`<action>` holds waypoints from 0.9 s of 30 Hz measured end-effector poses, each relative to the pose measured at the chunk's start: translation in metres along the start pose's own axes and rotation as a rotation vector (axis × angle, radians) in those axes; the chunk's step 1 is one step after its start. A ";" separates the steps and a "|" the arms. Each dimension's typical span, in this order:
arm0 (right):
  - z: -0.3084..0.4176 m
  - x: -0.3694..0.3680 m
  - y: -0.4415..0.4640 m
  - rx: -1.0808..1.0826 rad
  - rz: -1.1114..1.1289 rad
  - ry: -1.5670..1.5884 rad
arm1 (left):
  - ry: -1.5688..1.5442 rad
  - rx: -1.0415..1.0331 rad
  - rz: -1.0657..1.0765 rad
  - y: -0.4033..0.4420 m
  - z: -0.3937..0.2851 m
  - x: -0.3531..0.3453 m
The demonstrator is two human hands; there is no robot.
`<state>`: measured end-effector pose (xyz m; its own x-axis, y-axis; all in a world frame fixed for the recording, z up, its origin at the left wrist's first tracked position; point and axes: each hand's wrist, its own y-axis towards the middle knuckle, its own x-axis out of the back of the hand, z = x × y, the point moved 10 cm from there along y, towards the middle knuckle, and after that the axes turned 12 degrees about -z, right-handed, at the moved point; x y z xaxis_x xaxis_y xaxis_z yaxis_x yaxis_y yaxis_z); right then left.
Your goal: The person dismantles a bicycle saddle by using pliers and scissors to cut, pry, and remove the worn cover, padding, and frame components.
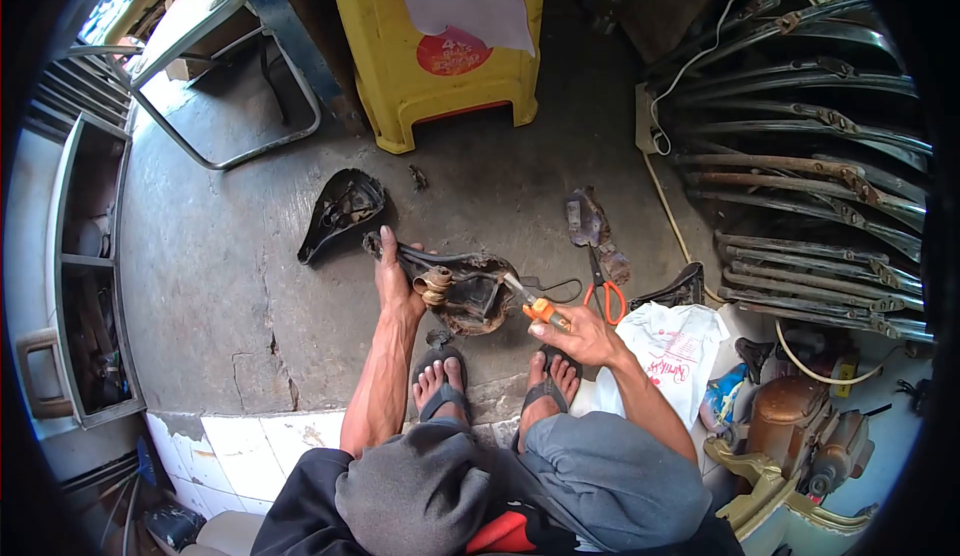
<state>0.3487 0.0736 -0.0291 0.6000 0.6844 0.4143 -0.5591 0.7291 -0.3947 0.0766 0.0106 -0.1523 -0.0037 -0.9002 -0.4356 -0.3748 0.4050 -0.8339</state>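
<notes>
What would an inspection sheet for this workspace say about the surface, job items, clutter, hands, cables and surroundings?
Surface: grey floor, cracked left of the feet.
Job items: black saddle-shaped part with a rusty coil spring; orange-handled tool, its tip at the part's edge, contact unclear.
Clutter: black shell at left; scissors and white printed bag at right.
Left hand: grips the part's narrow end.
Right hand: closed around the orange-handled tool.
Cables: white cord hanging at upper right; tan cord along the floor below it. Plugs or sockets: nothing seen.
Surroundings: yellow stool ahead; stacked metal frames at right.
</notes>
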 end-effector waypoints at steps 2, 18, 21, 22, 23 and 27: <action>0.009 0.003 0.006 -0.056 0.084 -0.103 | 0.170 -0.247 0.049 -0.014 -0.023 -0.015; 0.022 -0.044 -0.030 -0.130 0.327 0.236 | 0.540 -0.052 0.244 -0.035 0.003 -0.046; 0.022 -0.071 -0.052 -0.211 0.470 0.474 | 0.467 -0.013 0.415 -0.045 0.010 -0.070; 0.029 -0.089 -0.066 -0.379 0.568 0.805 | 0.393 0.070 0.538 -0.057 0.019 -0.080; 0.038 -0.102 -0.079 -0.550 0.660 1.136 | 0.317 0.148 0.658 -0.071 0.026 -0.090; 0.056 -0.121 -0.112 -0.639 1.216 1.418 | 0.422 0.386 0.905 -0.126 0.066 -0.111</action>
<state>0.3069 -0.0908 0.0110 0.2535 0.0031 -0.9673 -0.8983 -0.3702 -0.2366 0.1850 0.0704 -0.0208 -0.4816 -0.1920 -0.8551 0.2467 0.9066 -0.3424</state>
